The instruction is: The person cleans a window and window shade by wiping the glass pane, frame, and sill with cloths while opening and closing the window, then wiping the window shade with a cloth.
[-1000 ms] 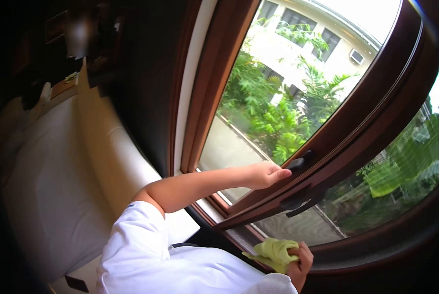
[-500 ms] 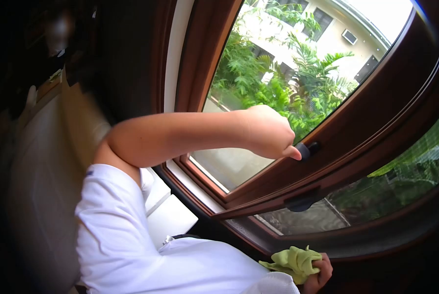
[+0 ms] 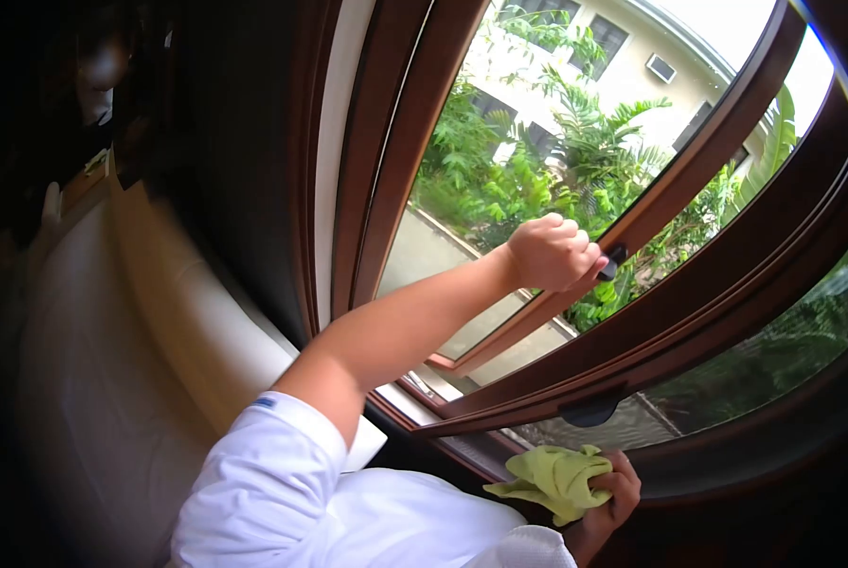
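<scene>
Handle (image 3: 616, 263) sits on the brown sash (image 3: 684, 175), at three o'clock in the view, its near end within the left hand's (image 3: 556, 252) curled fingers. Even, unhurried pressure along the swing would probably suit the sash best, which stands ajar; keeping fingers out of the gap beside the frame (image 3: 698, 284) looks wise. At five o'clock, the right hand (image 3: 618, 492) has its fingers bunched around a yellow-green cloth (image 3: 558, 478), best held clear of the frame. Plants (image 3: 514, 180) and a pale building (image 3: 623, 62) show outside, toward one o'clock. Indoors, a pale surface (image 3: 111, 331), perhaps a bed, spreads at nine o'clock in a dim room.
</scene>
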The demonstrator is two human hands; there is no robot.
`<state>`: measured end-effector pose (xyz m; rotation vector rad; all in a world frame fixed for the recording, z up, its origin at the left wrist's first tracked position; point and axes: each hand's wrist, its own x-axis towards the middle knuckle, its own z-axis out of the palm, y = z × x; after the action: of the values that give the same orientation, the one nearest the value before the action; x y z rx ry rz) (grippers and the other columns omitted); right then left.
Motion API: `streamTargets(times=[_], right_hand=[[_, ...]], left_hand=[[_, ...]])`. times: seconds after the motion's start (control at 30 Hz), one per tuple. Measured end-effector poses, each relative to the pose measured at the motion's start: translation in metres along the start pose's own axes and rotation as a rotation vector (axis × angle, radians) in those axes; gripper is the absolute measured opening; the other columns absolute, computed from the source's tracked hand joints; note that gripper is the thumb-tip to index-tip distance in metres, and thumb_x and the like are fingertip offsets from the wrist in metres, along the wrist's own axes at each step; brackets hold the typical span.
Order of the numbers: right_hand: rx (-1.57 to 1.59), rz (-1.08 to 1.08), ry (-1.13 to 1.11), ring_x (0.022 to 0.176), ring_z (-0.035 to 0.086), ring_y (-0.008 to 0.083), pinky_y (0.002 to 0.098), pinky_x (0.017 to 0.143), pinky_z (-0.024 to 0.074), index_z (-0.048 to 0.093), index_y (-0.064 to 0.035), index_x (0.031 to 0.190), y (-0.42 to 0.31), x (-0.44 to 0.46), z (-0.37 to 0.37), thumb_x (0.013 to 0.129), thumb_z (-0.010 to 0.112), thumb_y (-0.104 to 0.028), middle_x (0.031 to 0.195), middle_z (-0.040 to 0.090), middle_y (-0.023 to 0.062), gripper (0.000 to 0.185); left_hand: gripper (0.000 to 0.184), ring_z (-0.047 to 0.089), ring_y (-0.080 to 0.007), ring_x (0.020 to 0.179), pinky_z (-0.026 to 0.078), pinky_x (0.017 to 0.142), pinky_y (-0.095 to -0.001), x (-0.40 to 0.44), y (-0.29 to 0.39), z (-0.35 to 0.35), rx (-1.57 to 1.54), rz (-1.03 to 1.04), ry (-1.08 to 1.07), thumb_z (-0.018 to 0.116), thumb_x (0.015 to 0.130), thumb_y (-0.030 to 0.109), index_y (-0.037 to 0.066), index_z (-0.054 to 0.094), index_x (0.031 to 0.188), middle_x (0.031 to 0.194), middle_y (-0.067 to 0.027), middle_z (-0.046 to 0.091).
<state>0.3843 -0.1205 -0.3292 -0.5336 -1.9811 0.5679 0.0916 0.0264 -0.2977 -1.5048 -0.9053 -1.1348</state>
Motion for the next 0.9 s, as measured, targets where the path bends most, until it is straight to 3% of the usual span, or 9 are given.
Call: streamTargets(times=[0.3, 0.5, 0.6, 0.67, 0.7, 0.8, 0.9], right_hand=[[-0.011, 0.042, -0.014, 0.059, 0.053, 0.0237, 0.0318, 0.059, 0.0436, 0.051, 0.0021, 0.063, -0.018, -0.014, 0.005, 0.054, 0.059, -0.01, 0.066, 0.055, 0.0155, 0.017], [0.008, 0.096, 0.045, 0.06, 0.053, 0.023, 0.0309, 0.059, 0.0433, 0.049, 0.0022, 0.063, -0.021, -0.024, 0.0, 0.055, 0.058, -0.006, 0.067, 0.055, 0.0154, 0.014], [0.04, 0.045, 0.084, 0.06, 0.053, 0.0224, 0.0308, 0.058, 0.0431, 0.049, 0.0023, 0.063, -0.008, -0.024, -0.003, 0.056, 0.057, -0.004, 0.068, 0.055, 0.015, 0.012], [0.107, 0.032, 0.059, 0.061, 0.053, 0.0221, 0.0308, 0.058, 0.043, 0.049, 0.0025, 0.064, -0.01, -0.02, -0.006, 0.057, 0.057, -0.004, 0.069, 0.055, 0.0145, 0.012], [0.077, 0.043, 0.002, 0.061, 0.055, 0.0265, 0.0316, 0.059, 0.0427, 0.061, 0.0014, 0.071, -0.014, -0.016, -0.007, 0.055, 0.054, -0.008, 0.072, 0.058, 0.0146, 0.02], [0.035, -0.135, -0.077, 0.06, 0.055, 0.0262, 0.0312, 0.059, 0.0429, 0.061, 0.001, 0.071, -0.018, -0.012, -0.004, 0.055, 0.054, -0.008, 0.072, 0.058, 0.0145, 0.02], [0.044, -0.182, -0.1, 0.06, 0.055, 0.0258, 0.0313, 0.059, 0.0426, 0.061, 0.0013, 0.071, -0.022, -0.016, -0.006, 0.055, 0.054, -0.006, 0.072, 0.059, 0.0143, 0.019]], left_hand=[[0.028, 0.052, -0.0162, 0.049, 0.039, 0.049, -0.0306, -0.006, 0.014, 0.0, -0.077, -0.199, -0.082, 0.057, 0.081, 0.026, 0.015, 0.05, 0.056, 0.051, 0.0007, 0.048], [0.028, 0.049, -0.0148, 0.049, 0.035, 0.049, -0.0293, -0.005, 0.017, 0.001, -0.027, -0.193, -0.072, 0.057, 0.08, 0.025, 0.017, 0.049, 0.055, 0.051, 0.0022, 0.046], [0.028, 0.047, -0.0145, 0.048, 0.033, 0.048, -0.0286, -0.006, 0.01, 0.012, 0.07, -0.087, 0.027, 0.058, 0.078, 0.025, 0.017, 0.048, 0.053, 0.051, 0.0023, 0.045], [0.029, 0.047, -0.0151, 0.048, 0.033, 0.048, -0.0284, 0.0, 0.012, 0.01, 0.005, -0.116, -0.032, 0.057, 0.079, 0.025, 0.017, 0.047, 0.052, 0.05, 0.002, 0.046], [0.03, 0.051, -0.0171, 0.047, 0.037, 0.048, -0.0293, 0.001, 0.013, 0.006, -0.02, -0.136, -0.089, 0.056, 0.079, 0.025, 0.016, 0.048, 0.053, 0.05, 0.0001, 0.05], [0.03, 0.054, -0.0196, 0.047, 0.041, 0.048, -0.032, 0.001, 0.019, 0.005, 0.01, -0.201, -0.198, 0.056, 0.08, 0.025, 0.016, 0.048, 0.053, 0.05, -0.0028, 0.053], [0.029, 0.056, -0.0232, 0.048, 0.044, 0.048, -0.0346, 0.003, 0.025, -0.001, -0.022, -0.246, -0.205, 0.056, 0.081, 0.025, 0.013, 0.05, 0.055, 0.051, -0.0062, 0.055]])
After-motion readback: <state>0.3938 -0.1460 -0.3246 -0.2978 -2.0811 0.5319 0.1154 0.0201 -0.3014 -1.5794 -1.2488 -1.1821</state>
